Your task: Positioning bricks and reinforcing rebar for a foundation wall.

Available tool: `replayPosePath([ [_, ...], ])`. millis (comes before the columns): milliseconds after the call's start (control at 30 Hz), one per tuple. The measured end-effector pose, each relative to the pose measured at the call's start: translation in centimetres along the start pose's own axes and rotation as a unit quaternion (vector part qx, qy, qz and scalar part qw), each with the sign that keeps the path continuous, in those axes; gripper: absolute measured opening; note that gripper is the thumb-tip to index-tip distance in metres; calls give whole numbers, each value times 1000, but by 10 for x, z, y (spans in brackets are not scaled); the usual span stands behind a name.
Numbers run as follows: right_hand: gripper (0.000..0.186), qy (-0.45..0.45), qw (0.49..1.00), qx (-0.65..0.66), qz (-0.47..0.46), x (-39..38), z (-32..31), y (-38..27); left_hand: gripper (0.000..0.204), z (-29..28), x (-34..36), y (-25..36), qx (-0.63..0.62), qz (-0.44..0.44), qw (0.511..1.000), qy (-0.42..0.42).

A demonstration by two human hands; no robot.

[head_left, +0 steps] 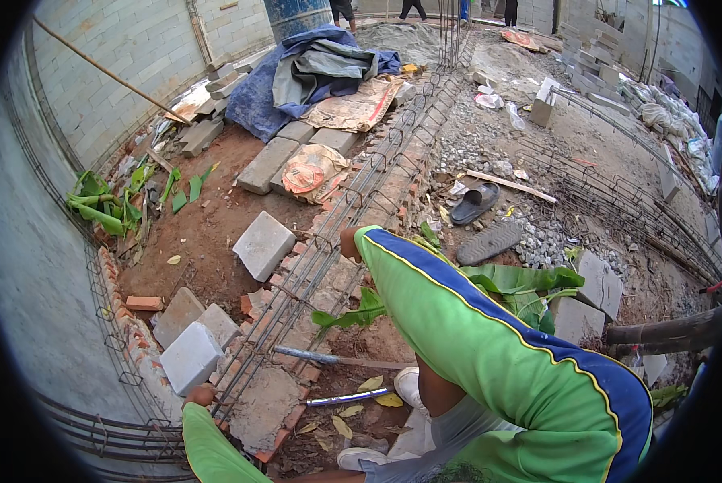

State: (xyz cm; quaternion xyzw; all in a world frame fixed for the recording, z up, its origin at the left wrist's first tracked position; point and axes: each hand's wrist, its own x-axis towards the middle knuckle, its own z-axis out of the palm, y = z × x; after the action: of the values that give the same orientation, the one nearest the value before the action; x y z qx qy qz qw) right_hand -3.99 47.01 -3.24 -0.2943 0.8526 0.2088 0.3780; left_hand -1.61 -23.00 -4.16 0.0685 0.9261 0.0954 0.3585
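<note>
Apparently handling the rebar cage [311,266], laid along the brick-edged footing [263,410], with left hand [201,394] near its lower end, right hand [349,242] farther up. Cannot tell either grip, too hidden. Likely calls next for coordinating both hands. Can see blue barrel [296,18] and crumpled sack [312,171] farther back; cannot tell contents.

1 head-worn fisheye view faces down and ahead, right sleeve [465,322] close by.

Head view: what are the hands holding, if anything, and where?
Cannot tell: the right hand is at the long grey steel rebar cage, partway along, the left hand near its closer end; neither grip shows.
</note>
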Motion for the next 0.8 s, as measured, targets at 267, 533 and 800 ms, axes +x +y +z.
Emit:
replayPosePath([
  [267,41,29,999,-14,-18,15,-26,-14,35,-4,-15,-31,0,-20,1000,-17],
  [533,43,5,1000,-3,-16,20,-23,-9,36,-7,-31,-3,-50,-63,997,-19],
  [800,43,-36,999,29,6,19,-5,5,37,-14,-44,33,-64,-66,996,-16],
])
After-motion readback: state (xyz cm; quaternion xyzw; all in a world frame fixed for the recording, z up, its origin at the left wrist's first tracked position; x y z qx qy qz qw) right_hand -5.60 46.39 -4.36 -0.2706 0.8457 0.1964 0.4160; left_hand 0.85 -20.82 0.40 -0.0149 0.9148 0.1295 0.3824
